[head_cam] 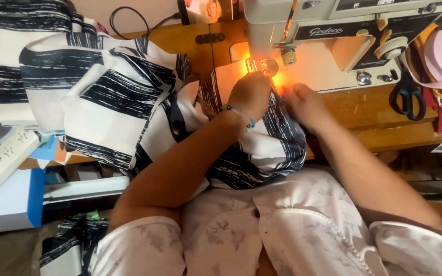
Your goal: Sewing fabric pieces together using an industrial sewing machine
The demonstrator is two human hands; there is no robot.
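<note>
Both hands, left hand (251, 94) and right hand (305, 105), press striped fabric (124, 97) beside sewing machine (333, 36).

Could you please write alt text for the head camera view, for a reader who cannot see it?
A person's left hand and right hand press white fabric with black brushed stripes flat under the lit needle area of a beige sewing machine on a wooden table. Black-handled scissors hang at the right.

Dressed in a pale lilac-white top with faint grey flower print, short sleeves hemmed at the upper arms, a beaded trim running toward five o'clock. Bare forearms. A thin beaded bracelet (241, 113) with a blue bead around the left wrist, at twelve o'clock of the collar.
</note>
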